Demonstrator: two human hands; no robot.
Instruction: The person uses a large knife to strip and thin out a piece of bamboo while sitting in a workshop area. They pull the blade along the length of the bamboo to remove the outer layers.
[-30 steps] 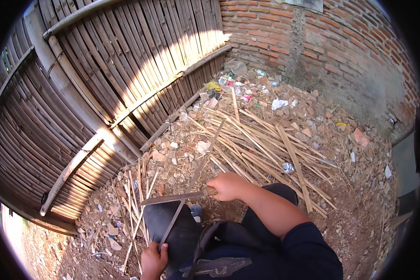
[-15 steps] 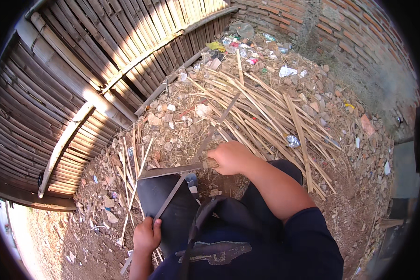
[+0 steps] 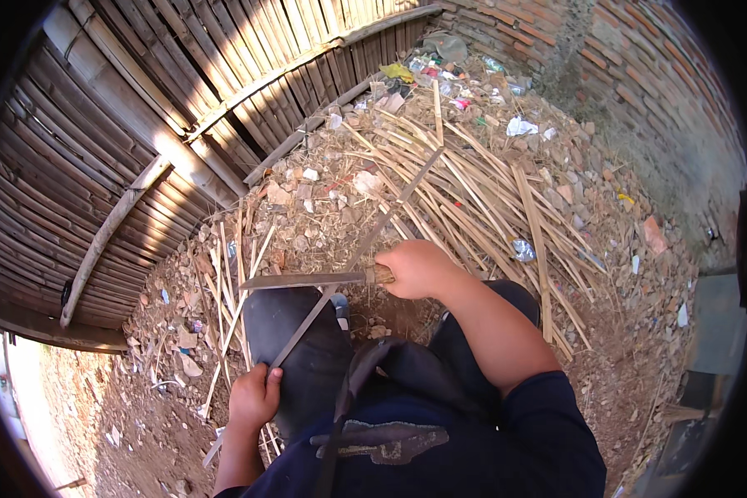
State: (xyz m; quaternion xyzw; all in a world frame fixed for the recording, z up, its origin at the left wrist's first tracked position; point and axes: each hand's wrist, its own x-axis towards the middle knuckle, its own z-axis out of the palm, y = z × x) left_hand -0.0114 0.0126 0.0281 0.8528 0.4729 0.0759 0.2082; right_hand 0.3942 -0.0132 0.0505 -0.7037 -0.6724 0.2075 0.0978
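My right hand (image 3: 415, 270) is closed around the wooden handle of a machete (image 3: 303, 281). Its blade points left, nearly level, and crosses a long thin bamboo strip (image 3: 307, 320) just above my left knee. My left hand (image 3: 253, 398) grips that strip near its lower end, thumb along it, beside my left thigh. From there the strip slants up and away to the right, its far end over a pile of split bamboo strips (image 3: 473, 199). Whether the blade cuts into the strip or only rests against it, I cannot tell.
More bamboo strips (image 3: 224, 311) lie on the rubble to my left. A bamboo slat wall (image 3: 133, 141) stands at the left, a brick wall (image 3: 664, 91) at the far right. Plastic litter (image 3: 452, 75) gathers in the far corner. Stones and brick bits cover the ground.
The machete has moved slightly up and away along the strip, and its blade has turned nearer to level. My left hand still grips the strip, a little higher in view.
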